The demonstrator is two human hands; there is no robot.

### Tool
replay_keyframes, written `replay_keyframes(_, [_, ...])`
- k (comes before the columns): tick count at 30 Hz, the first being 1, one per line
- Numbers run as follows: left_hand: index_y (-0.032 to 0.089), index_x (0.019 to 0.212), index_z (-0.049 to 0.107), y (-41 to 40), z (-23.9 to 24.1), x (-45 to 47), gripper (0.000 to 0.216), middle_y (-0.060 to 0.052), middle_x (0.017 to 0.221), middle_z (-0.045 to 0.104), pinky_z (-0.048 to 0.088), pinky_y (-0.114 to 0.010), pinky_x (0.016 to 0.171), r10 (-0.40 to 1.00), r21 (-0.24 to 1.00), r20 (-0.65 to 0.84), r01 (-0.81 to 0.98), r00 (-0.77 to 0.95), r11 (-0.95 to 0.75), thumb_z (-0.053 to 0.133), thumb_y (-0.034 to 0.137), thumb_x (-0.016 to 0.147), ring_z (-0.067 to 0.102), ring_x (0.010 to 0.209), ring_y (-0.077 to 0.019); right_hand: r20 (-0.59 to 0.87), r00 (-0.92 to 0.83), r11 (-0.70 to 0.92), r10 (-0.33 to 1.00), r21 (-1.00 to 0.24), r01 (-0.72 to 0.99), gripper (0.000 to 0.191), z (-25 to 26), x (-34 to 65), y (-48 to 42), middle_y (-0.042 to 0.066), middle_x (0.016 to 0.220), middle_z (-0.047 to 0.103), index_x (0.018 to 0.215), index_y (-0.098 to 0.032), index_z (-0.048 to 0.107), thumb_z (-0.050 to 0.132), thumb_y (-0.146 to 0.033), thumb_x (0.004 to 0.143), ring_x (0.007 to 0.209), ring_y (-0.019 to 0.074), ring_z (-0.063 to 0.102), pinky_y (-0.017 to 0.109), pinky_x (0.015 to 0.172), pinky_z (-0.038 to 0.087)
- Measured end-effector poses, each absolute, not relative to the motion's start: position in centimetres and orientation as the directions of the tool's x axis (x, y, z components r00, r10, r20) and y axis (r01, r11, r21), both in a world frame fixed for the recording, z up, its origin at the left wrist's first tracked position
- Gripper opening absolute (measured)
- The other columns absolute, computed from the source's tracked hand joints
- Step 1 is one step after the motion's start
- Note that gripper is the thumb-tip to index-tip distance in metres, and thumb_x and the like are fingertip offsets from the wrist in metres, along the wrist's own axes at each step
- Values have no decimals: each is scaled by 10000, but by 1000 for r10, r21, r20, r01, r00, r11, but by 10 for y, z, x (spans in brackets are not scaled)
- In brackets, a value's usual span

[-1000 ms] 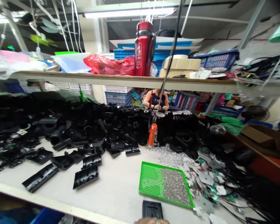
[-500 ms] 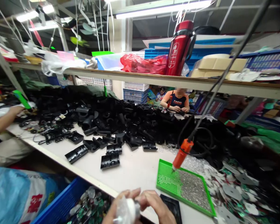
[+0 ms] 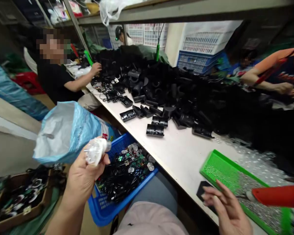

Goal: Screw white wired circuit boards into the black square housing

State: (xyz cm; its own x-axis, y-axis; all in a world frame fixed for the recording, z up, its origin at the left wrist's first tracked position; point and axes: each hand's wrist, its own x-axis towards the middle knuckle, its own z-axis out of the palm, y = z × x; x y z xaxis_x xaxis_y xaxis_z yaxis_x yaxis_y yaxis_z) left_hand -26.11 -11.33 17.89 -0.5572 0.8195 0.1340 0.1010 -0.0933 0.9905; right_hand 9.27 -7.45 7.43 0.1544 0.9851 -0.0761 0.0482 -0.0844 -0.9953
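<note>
My left hand [image 3: 82,173] is closed around a clear plastic part with a white rim [image 3: 96,151], raised beside the blue basket at the left of the head view. Fingers apart and with nothing in them, my right hand [image 3: 227,207] hovers at the table's front edge. Just behind its fingertips lies a flat black plastic piece [image 3: 203,191], partly covered by the hand. A green tray [image 3: 217,156] of small metal screws sits close beyond that hand. An orange-red electric screwdriver [image 3: 276,195] reaches over the tray from the right.
Black curved housings [image 3: 155,130] lie on the white table [image 3: 176,156], with a dark heap behind them. A blue basket [image 3: 147,179] of small parts stands below the edge, near an open blue sack [image 3: 80,130]. Co-workers sit at left [image 3: 55,75] and far right [image 3: 281,71].
The view has swung left and down. My hands have come apart: the left has carried the clear part left, over by the basket, while the right has let go and opened near the tray.
</note>
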Motion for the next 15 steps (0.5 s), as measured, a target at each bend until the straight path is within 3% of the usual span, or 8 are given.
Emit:
replay_keyframes(3, [172,1290,526,-101,149,-278,624,-36,870,679,478,-219,586,835,932,119,352,-538,93,632,529,790,581,644,-139,-139,187,-148,972,-988,32,549,61,97,-81,91,926,714,1273,-188,533,657,-445,805,683,181,658,283,584,570])
replay_keyframes(5, [154,1328,482,-84,108,-295,641,-78,1091,678,496,-315,853,879,842,66,499,-472,205,576,520,811,626,953,-227,-143,196,-154,970,-987,41,534,55,96,-88,90,900,721,1251,-187,561,656,-456,800,665,179,656,282,584,566])
replay_keyframes(6, [139,1330,473,-73,82,-305,630,-88,1135,671,472,-343,917,896,800,22,546,-443,250,532,515,827,619,1012,-242,-143,196,-157,970,-986,57,503,52,95,-91,88,887,724,1225,-191,586,653,-456,803,661,178,657,279,594,566])
replay_keyframes(10, [107,1303,474,-18,-31,-330,553,-128,1103,695,486,-327,866,835,522,-198,666,-514,534,413,451,874,653,1013,-265,-98,83,-112,992,-975,194,341,48,102,-99,68,822,740,1107,-230,679,632,-419,827,653,171,683,246,622,568])
replay_keyframes(13, [52,1215,514,29,-90,-328,513,-180,949,721,518,-369,712,859,458,-228,728,-459,511,380,407,871,689,889,-333,-7,-38,9,999,-918,396,278,55,128,-93,60,853,756,1092,-270,704,617,-350,840,705,184,710,242,647,578])
replay_keyframes(15, [91,1135,555,54,-108,-323,443,-150,833,724,515,-358,650,894,420,-206,789,-398,448,391,392,854,700,827,-336,74,2,59,997,-816,576,250,63,154,-84,62,929,757,1063,-285,719,598,-333,849,804,211,719,284,708,588])
